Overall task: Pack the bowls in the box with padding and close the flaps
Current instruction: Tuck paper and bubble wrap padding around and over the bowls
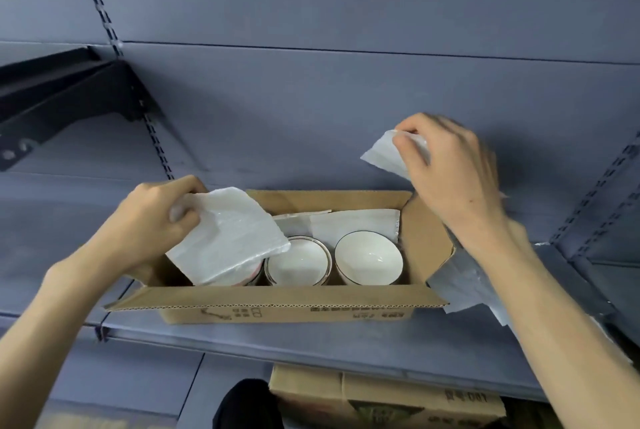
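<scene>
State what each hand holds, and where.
Left hand pinches a foam sheet by its left edge; right hand grips another foam sheet at its upper corner.

We see the box (pixel 287 310) on the shelf (pixel 242 342) with two bowls (pixel 369 260) side by side in it, a padding sheet (pixel 228 238) over its left end, another carton (pixel 384 401) below the shelf.

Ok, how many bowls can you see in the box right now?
2 clearly: one bowl mid-box, another bowl to its right. A rim at the left, under the foam sheet held by the left hand, may be a third.
</scene>
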`<action>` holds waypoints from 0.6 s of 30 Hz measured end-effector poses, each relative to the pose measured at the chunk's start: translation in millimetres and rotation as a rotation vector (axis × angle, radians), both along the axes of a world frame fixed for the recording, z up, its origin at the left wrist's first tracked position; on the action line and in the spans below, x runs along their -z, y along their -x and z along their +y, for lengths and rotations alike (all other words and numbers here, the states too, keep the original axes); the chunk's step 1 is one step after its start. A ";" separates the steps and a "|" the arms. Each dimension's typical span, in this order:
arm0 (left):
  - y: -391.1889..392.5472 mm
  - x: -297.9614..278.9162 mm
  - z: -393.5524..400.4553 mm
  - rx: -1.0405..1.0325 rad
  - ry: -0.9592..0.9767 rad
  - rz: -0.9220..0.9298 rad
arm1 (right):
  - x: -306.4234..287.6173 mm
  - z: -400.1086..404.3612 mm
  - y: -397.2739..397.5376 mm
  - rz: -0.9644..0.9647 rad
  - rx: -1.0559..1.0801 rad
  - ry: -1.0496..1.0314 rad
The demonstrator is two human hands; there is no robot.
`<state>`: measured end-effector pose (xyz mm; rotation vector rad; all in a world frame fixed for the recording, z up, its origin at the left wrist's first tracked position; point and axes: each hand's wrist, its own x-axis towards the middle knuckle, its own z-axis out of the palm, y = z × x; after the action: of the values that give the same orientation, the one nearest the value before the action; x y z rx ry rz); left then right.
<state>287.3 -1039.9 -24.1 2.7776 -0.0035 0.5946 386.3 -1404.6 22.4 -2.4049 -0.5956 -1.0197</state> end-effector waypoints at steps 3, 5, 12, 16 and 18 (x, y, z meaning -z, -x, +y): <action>12.0 2.3 11.2 0.050 -0.034 -0.006 | 2.7 29.9 5.5 -0.104 -0.159 -0.012; 18.9 3.8 18.5 0.096 -0.068 0.003 | 10.3 48.7 5.0 -0.157 -0.231 -0.039; 27.9 17.9 41.8 0.117 -0.111 0.159 | 31.3 100.4 -0.4 -0.096 -0.408 -0.184; 31.1 23.9 38.4 0.189 -0.156 0.138 | 33.4 115.8 -3.5 -0.038 -0.434 -0.216; 28.5 25.3 35.7 0.231 -0.193 0.137 | 32.1 121.8 -7.8 0.009 -0.463 -0.240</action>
<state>258.8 -1004.1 -49.4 2.9390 -0.3649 0.3614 394.1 -1282.8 -9.7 -1.9359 -0.9161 -0.8243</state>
